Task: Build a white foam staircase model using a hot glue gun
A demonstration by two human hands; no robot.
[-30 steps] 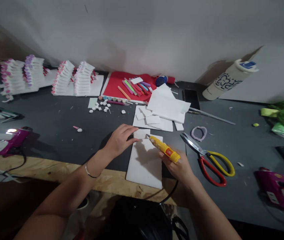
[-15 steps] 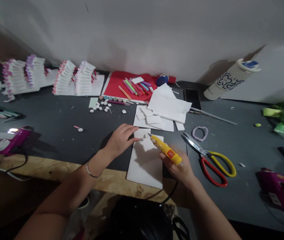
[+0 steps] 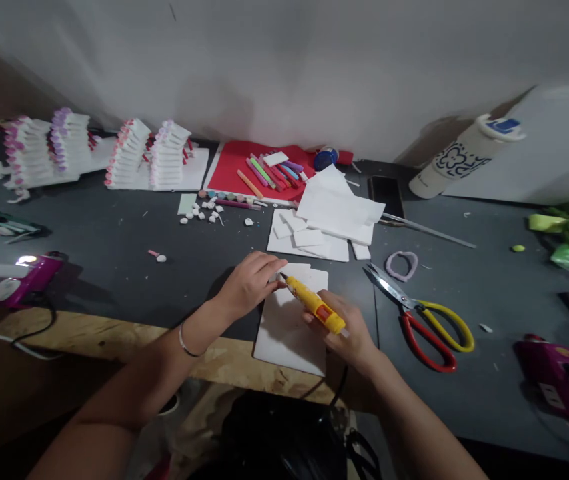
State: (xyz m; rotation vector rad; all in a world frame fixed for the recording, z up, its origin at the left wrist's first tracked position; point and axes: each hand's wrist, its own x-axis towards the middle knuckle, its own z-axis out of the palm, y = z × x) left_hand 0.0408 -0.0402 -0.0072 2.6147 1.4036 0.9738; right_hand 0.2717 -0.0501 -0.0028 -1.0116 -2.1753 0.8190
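In my right hand (image 3: 348,328) is a yellow hot glue gun (image 3: 314,304) with a red label, its nozzle pointing up and left. My left hand (image 3: 250,285) has thumb and fingers pinched on a small white foam piece, mostly hidden behind the fingertips. The nozzle meets the piece or sits very close to it; I cannot tell which. Both hands are over a white foam sheet (image 3: 289,343) that overhangs the table's front edge. A dark cord hangs below my right hand.
Scissors (image 3: 404,303) and a purple hair tie (image 3: 401,265) lie to the right. Behind the sheet are stacked white pieces (image 3: 339,207), a phone (image 3: 385,193) and markers (image 3: 274,175). A tumbler (image 3: 457,160) stands back right; bundled white sticks (image 3: 169,160) lie back left.
The glue gun has shifted left and slightly down to my left fingertips. The white piece that lay flat at the sheet's far edge is now tilted and mostly hidden in my left hand.
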